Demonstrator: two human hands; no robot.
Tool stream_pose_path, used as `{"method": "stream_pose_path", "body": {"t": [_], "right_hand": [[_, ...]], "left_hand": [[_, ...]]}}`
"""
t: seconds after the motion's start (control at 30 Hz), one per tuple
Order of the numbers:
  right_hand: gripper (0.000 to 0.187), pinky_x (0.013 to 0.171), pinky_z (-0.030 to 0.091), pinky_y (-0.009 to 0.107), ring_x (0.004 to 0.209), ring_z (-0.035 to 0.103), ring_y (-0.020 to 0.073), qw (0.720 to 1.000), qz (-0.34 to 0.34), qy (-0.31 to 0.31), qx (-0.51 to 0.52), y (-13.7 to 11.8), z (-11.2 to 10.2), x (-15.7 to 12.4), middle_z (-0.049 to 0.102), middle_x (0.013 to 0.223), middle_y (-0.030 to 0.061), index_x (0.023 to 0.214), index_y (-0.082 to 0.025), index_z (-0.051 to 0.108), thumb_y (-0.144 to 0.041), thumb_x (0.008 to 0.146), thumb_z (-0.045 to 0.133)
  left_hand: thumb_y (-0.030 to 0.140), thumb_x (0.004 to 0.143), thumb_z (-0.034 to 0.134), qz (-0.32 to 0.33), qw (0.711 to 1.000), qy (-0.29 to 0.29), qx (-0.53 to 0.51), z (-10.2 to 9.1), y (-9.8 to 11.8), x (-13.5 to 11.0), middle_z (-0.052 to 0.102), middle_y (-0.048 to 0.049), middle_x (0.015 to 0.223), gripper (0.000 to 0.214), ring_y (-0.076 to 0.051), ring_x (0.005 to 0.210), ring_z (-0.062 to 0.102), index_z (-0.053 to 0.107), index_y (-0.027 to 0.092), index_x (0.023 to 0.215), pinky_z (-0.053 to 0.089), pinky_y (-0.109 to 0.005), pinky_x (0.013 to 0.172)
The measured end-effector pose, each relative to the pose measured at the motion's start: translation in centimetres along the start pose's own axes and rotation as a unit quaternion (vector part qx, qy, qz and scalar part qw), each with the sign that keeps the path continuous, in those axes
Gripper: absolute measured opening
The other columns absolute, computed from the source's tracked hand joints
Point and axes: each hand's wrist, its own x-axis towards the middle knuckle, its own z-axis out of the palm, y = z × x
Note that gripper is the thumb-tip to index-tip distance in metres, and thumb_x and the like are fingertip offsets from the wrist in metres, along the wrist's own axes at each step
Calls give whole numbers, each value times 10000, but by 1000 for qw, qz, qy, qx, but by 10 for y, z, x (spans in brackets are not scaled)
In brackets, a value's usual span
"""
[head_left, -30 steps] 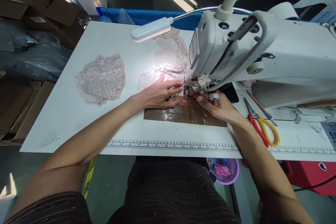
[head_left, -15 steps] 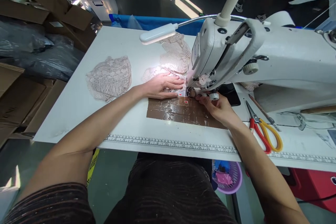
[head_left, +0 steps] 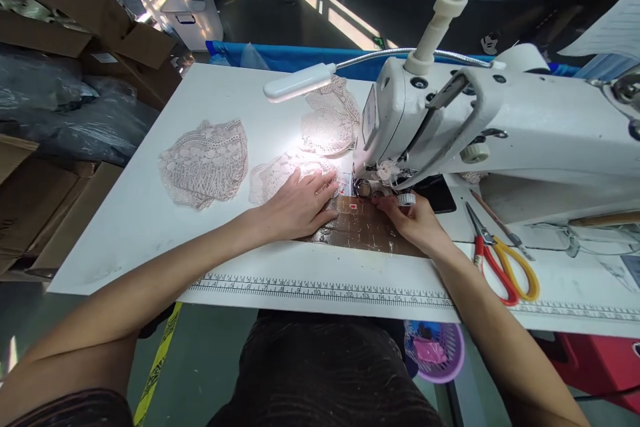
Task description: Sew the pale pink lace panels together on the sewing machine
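My left hand (head_left: 300, 205) lies flat with fingers extended on a pale pink lace piece (head_left: 270, 177), left of the needle area of a white sewing machine (head_left: 395, 103). Its thumb side reaches over the brown taped patch (head_left: 363, 230) on the table. My right hand (head_left: 417, 220) is curled close beside the presser foot, fingers drawn together. Machine parts cover those fingertips, so whatever they pinch is hidden. Behind the needle rests another lace piece (head_left: 327, 123), lit by the lamp (head_left: 300, 83). A further lace piece (head_left: 205, 163) lies flat at the left.
Scissors (head_left: 500, 253) with red and yellow handles lie right of my right forearm. A printed ruler (head_left: 320, 290) runs along the front edge of the white table (head_left: 125, 233). Below hangs a purple basket (head_left: 457, 353). Cardboard boxes (head_left: 50, 207) stand at the left.
My left hand has slid left and toward me, and the lace under it shows further left of the needle. My right hand stays by the presser foot. The view has shifted slightly.
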Motion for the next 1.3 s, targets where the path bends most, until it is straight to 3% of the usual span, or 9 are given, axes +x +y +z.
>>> {"method": "stream_pose_path", "body": {"t": [0.13, 0.2, 0.3, 0.43, 0.63, 0.77, 0.87, 1.0, 1.3], "right_hand": [[287, 756, 567, 373, 831, 678, 220, 1000, -11, 10, 2, 3, 2, 2, 704, 911, 67, 922, -210, 659, -488, 895, 592], [290, 744, 568, 367, 809, 672, 214, 1000, -15, 12, -3, 4, 3, 3, 696, 896, 66, 923, -206, 657, -484, 902, 579], [289, 746, 568, 371, 807, 662, 214, 999, -27, 12, -23, 6, 3, 3, 680, 855, 58, 959, -203, 654, -474, 909, 566], [271, 778, 562, 370, 854, 660, 217, 998, -48, 10, -35, 8, 3, 2, 678, 896, 66, 1032, -200, 652, -426, 914, 561], [207, 815, 538, 382, 875, 663, 217, 998, -38, 5, -44, 3, 6, 0, 691, 949, 72, 1034, -193, 663, -313, 901, 558], [163, 853, 523, 379, 918, 667, 221, 1000, -15, 3, -23, -1, 6, 0, 695, 981, 69, 984, -199, 680, -265, 881, 572], [132, 865, 520, 361, 938, 665, 213, 1000, -17, -2, 0, -2, 6, 2, 686, 1054, 65, 936, -204, 687, -242, 871, 579], [133, 853, 522, 359, 924, 662, 212, 1000, -30, -9, 5, -1, 7, 2, 681, 1063, 60, 920, -206, 689, -223, 870, 568], [118, 802, 501, 337, 893, 658, 208, 999, -22, 2, -25, -6, 5, 1, 703, 948, 44, 866, -203, 700, -220, 860, 584]], "left_hand": [[208, 1014, 363, 19, 997, 70, 16, -1, -22, 25, 650, -117, 1237, 288, -242, 1014, 625, 622, 154, 1129, 495, -385, 804], [110, 969, 360, 60, 996, 59, 16, 2, -38, 44, 681, -87, 1109, 296, -196, 922, 628, 646, 170, 1012, 468, -331, 729], [151, 947, 418, 76, 993, 29, 87, 7, -55, 62, 663, -105, 970, 236, -194, 787, 603, 648, 161, 895, 425, -351, 697], [306, 995, 417, 14, 989, 63, 134, 9, -57, 53, 633, -96, 890, 265, -185, 698, 564, 600, 155, 878, 378, -353, 681], [239, 944, 486, 23, 986, 137, -89, 17, -50, 24, 675, -65, 913, 145, -175, 835, 635, 500, 175, 816, 451, -321, 718], [234, 857, 580, -50, 964, 164, -202, 21, -47, 21, 688, -35, 863, 106, -110, 622, 564, 525, 168, 920, 419, -246, 578], [307, 843, 624, -113, 949, 149, -252, 19, -46, 24, 666, -9, 786, 296, -102, 566, 532, 538, 147, 1077, 393, -230, 543], [283, 854, 584, -163, 930, 128, -302, 18, -48, 24, 622, 12, 733, 296, -99, 581, 539, 568, 137, 1111, 397, -216, 549], [324, 896, 614, -132, 908, 111, -382, 9, -53, 11, 596, 0, 729, 372, -98, 579, 539, 598, 112, 1201, 457, -245, 553]]}}
